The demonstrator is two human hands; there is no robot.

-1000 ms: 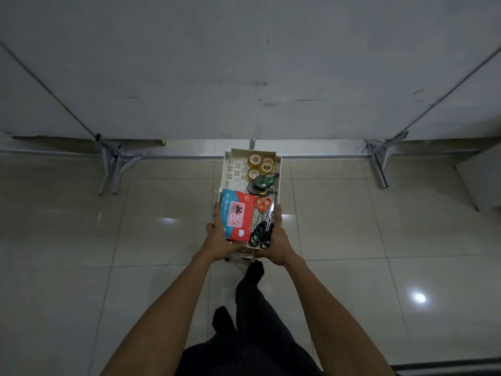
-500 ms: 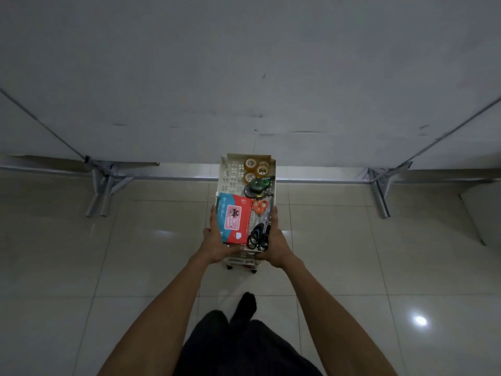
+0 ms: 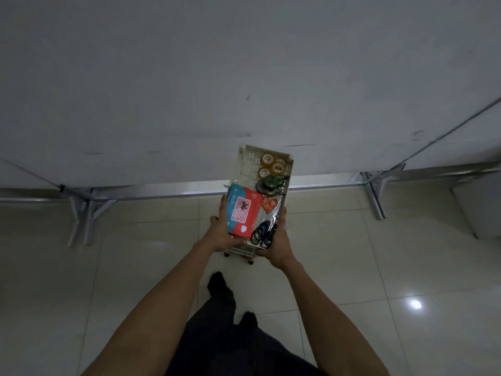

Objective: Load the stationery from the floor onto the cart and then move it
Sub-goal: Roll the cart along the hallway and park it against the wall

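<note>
A small white cart (image 3: 247, 164) on wheels stands on the tiled floor just ahead of me. Its top tray holds a red and blue packet (image 3: 242, 213), black scissors (image 3: 262, 234), orange scissors (image 3: 269, 203), a green tape dispenser (image 3: 273, 181) and several rolls of clear tape (image 3: 272, 164). My left hand (image 3: 220, 231) grips the near left edge of the cart. The near right edge is held by my right hand (image 3: 278, 241).
A white partition wall (image 3: 244, 77) rises right behind the cart, on metal feet (image 3: 80, 213) at left and metal feet (image 3: 375, 192) at right. A pale box (image 3: 479, 204) sits at the far right. My legs are below the cart.
I have walked forward with the cart, and it now sits closer to the partition wall. Both hands keep the same hold on its near end.
</note>
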